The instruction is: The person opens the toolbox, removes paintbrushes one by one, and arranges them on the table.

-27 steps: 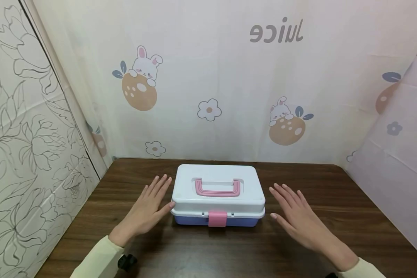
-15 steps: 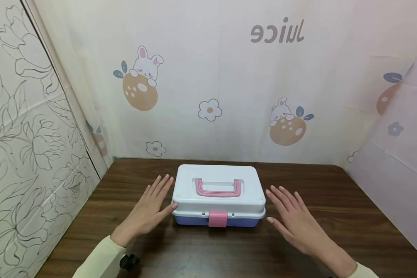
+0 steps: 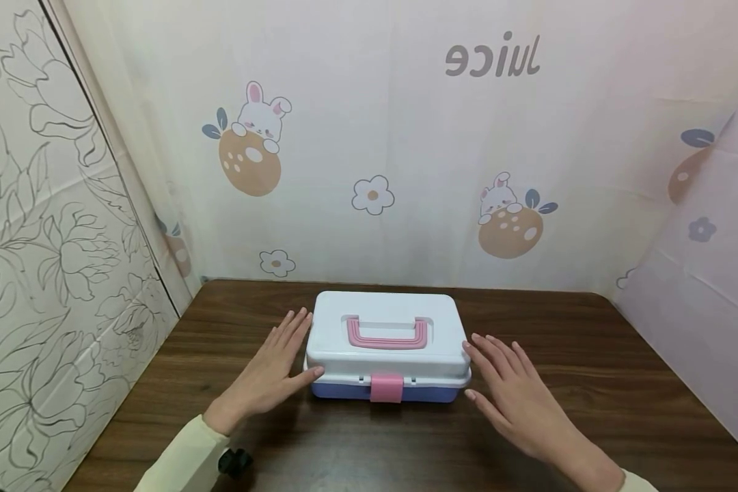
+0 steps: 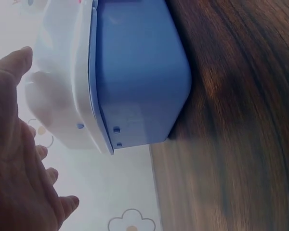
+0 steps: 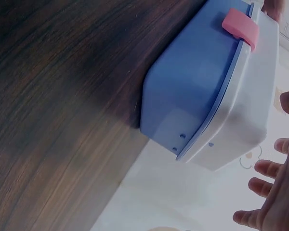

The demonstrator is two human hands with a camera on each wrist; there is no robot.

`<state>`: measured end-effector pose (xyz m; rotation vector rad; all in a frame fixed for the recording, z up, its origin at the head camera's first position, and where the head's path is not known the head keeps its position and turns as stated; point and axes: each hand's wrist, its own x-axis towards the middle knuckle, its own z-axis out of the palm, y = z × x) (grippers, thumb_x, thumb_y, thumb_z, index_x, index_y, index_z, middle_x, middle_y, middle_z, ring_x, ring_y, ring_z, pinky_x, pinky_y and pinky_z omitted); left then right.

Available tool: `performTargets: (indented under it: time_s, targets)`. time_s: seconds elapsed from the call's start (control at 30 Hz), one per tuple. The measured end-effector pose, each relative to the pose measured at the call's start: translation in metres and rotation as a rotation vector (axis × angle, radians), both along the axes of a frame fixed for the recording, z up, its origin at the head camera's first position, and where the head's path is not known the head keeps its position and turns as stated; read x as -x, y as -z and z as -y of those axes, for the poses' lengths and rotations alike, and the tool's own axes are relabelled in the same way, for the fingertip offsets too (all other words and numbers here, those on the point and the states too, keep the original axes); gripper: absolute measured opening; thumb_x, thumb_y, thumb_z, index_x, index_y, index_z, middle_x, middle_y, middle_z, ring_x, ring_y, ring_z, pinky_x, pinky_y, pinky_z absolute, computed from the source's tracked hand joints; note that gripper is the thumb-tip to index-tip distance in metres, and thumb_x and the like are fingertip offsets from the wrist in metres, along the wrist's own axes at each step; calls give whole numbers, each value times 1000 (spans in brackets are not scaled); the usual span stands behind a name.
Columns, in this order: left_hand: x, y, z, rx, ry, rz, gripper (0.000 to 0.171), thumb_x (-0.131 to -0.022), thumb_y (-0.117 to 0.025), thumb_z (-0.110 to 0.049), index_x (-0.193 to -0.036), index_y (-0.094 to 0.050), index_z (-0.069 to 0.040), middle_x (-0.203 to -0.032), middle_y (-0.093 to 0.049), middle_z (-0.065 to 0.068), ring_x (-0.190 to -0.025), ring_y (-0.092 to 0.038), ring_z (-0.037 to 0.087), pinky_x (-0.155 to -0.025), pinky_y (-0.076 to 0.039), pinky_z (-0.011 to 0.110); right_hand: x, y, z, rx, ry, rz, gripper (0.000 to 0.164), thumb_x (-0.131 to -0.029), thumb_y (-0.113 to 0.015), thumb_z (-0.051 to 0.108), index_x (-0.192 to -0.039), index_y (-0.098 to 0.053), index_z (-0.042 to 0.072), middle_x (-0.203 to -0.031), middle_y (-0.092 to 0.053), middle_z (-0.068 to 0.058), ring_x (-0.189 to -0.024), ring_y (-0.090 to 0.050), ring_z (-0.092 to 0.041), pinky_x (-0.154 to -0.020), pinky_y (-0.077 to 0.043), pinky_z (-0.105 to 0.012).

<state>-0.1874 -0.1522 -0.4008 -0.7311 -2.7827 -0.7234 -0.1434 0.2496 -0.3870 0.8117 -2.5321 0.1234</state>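
Observation:
A plastic storage box [image 3: 387,324] with a white lid and blue-purple base stands closed on the table. Its pink handle [image 3: 387,342] lies folded flat in the lid, and a pink latch [image 3: 386,388] covers the middle of the front seam. Beside the left end is my left hand [image 3: 267,369], fingers straight and spread, thumb overlapping the front corner. At the other end my right hand [image 3: 519,396] is spread likewise, its fingertips right at the lid's edge. Both wrist views show the box's blue base [image 4: 139,72] and fingers held up alongside the white lid [image 5: 245,106].
The dark wood table [image 3: 381,451] reaches back to a pale curtain [image 3: 430,137] printed with rabbits, fruit and flowers. A flower-patterned panel [image 3: 55,239] borders the left side. A small black object [image 3: 235,462] shows at the left sleeve.
Both hands have moved inward toward the box, the right one farther. The left thumb has come over the front left corner. The box has stayed in place.

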Motion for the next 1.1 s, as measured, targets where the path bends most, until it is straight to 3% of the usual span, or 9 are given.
performTargets:
  time_s: [0.2,0.6,0.87,1.1]
  targets:
    - [1,2,-2,-50,24,14,88,-89,-54,-58,-154,-13,-14,-160,-4,3,-144,-2,26,-110,-18,55,-1,1,5,8,-30,-43,59,-100,-37,50,-143,-40,9,-139,-40,-15,-127,-36,-34,-115,-4,-39]
    - [4,6,-7,-114,50,76,93,-88,-56,-58,-154,-7,-14,-160,1,-1,-144,0,22,-110,-20,55,-2,3,18,14,-94,-126,59,-101,-27,49,-138,-45,7,-133,-45,-16,-119,-41,-33,-108,-17,-45]
    - [7,11,-10,-182,59,140,98,-88,-58,-56,-154,0,-14,-159,5,1,-144,-3,23,-110,-20,54,-2,8,26,-37,-115,-134,57,-100,-30,47,-138,-46,8,-133,-46,-15,-121,-41,-29,-108,-18,-44]
    - [9,14,-12,-254,54,238,99,-88,-60,-53,-154,6,-19,-159,7,2,-143,-6,22,-110,-19,52,0,12,34,-17,-194,-180,54,-101,-32,44,-133,-51,4,-128,-50,-16,-117,-45,-30,-103,-25,-48]
